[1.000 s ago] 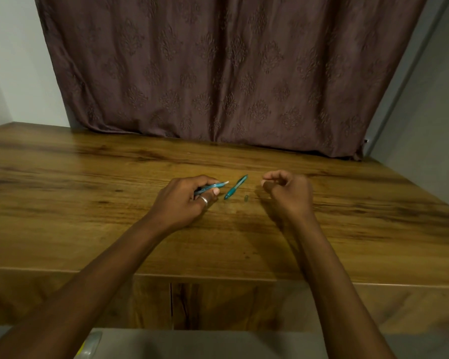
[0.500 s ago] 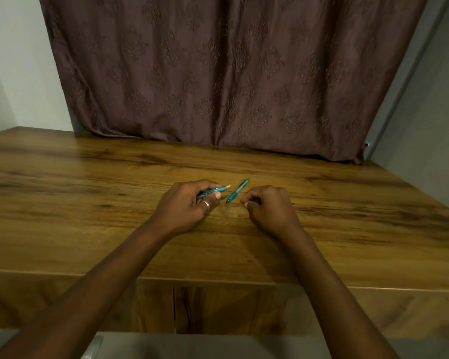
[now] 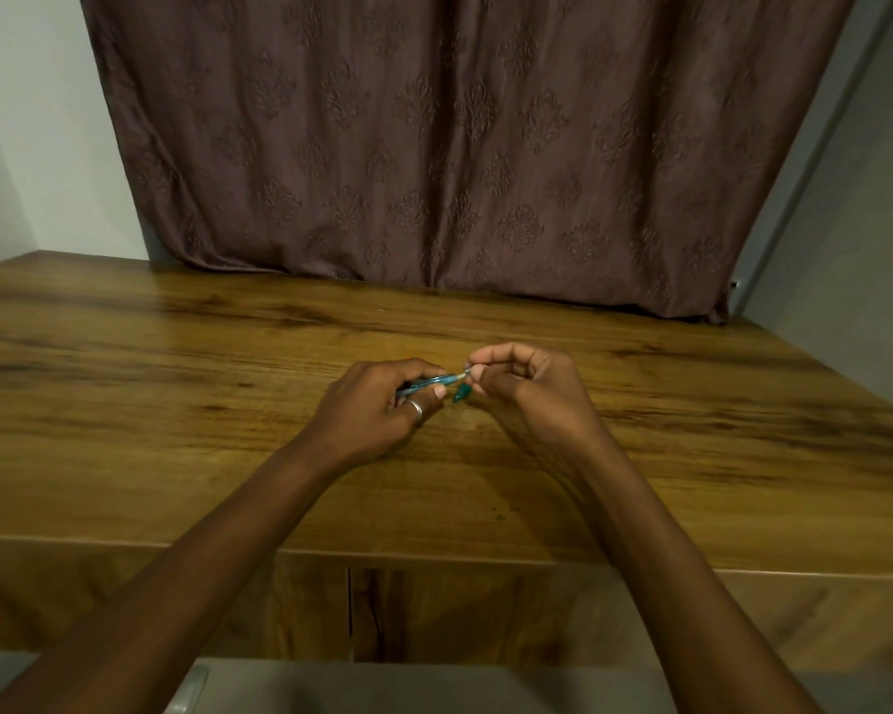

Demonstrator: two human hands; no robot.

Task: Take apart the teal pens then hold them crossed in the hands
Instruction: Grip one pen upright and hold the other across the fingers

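My left hand [image 3: 377, 407], with a ring on one finger, grips a teal pen [image 3: 444, 378] just above the wooden table [image 3: 176, 404]. Its tip end points right toward my right hand [image 3: 527, 389]. My right hand's thumb and fingers pinch the thin tip end of that pen. A second teal pen [image 3: 461, 393] lies on the table just under and between the hands; only a short end of it shows, the rest is hidden by my right hand.
A brown patterned curtain [image 3: 460, 146] hangs behind the table's far edge. Grey walls stand at left and right. The table's front edge runs across the lower part of the view, with a wooden panel below it.
My right hand rose from the table beside the lying pen and moved to the tip of the pen in my left hand, pinching it. The left hand stayed nearly still.
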